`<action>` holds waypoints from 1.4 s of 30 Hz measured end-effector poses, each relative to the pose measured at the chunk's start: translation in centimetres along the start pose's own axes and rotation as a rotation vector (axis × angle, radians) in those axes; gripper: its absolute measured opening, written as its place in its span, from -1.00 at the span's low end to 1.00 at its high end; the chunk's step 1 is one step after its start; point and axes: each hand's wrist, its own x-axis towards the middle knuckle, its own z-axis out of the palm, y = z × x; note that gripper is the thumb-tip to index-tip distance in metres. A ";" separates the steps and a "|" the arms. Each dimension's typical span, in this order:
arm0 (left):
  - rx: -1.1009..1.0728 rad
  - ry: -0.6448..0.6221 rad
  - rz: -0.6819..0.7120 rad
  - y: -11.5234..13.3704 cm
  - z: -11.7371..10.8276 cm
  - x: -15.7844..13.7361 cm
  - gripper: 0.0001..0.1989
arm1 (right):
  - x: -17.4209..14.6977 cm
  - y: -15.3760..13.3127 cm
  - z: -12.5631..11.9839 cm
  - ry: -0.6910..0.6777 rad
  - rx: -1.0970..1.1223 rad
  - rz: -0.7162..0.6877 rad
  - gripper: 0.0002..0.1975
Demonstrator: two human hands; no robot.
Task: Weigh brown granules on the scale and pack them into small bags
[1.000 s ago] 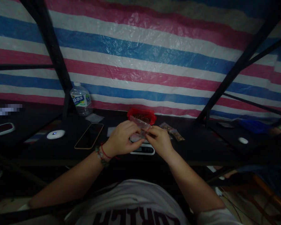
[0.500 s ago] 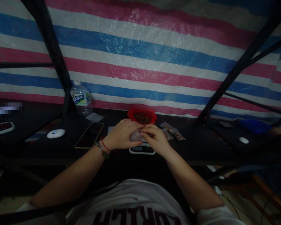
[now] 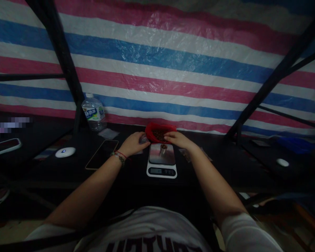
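Plastic bag (image 3: 143,139) sat pinched in my nearly closed left grip (image 3: 132,144), just left of frame centre. My right grip (image 3: 182,140), partly curled, hung at the red bag (image 3: 149,129); I couldn't tell whether it held anything. Below centre, a small cup (image 3: 163,150) stood on the scale (image 3: 161,175).

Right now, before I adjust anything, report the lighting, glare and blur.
Head view: dim overall, with glare flecks on the striped sheet; digits on the scale too soft to read; clear plastic at the left hand indistinct; blue object at right dark and smeared; pixelated patch at far left.
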 end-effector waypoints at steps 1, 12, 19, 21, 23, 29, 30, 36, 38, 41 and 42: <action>-0.008 -0.001 -0.001 -0.1 0.1 0.2 -0.46 | -0.2 0.1 0.1 -0.038 0.016 0.002 -0.59; -0.093 0.151 0.188 0.6 2.7 4.4 -0.43 | -2.3 2.6 3.0 0.019 0.001 -0.014 -0.37; -0.086 0.121 0.179 -1.2 4.5 2.8 -0.39 | -3.0 3.7 4.0 0.065 0.222 -0.010 -0.36; -0.085 0.084 0.155 -1.5 4.7 2.7 -0.39 | -2.4 4.1 3.8 0.122 0.293 -0.027 -0.46; -0.087 0.055 0.134 -1.7 4.9 2.7 -0.38 | -1.1 4.5 3.3 0.248 0.265 -0.017 -0.59; -0.062 0.010 0.082 -1.8 5.6 2.8 -0.29 | 4.3 5.5 3.1 0.133 -0.313 0.136 -0.73; -0.053 0.008 0.073 -1.9 5.7 2.8 -0.29 | 5.0 5.6 3.3 0.057 -0.391 0.152 -0.72; -0.001 0.015 -0.020 -2.4 6.1 2.7 -0.34 | 7.4 5.4 3.9 -0.033 -0.541 0.192 -0.80; 0.000 0.007 -0.018 -2.4 6.2 2.8 -0.34 | 7.6 5.5 3.7 -0.025 -0.560 0.198 -0.80; -0.001 0.010 -0.018 -2.4 6.2 2.9 -0.34 | 7.7 5.6 3.4 0.004 -0.572 0.204 -0.78; -0.001 0.012 -0.020 -2.4 6.2 2.9 -0.35 | 7.6 5.6 3.3 0.019 -0.573 0.205 -0.78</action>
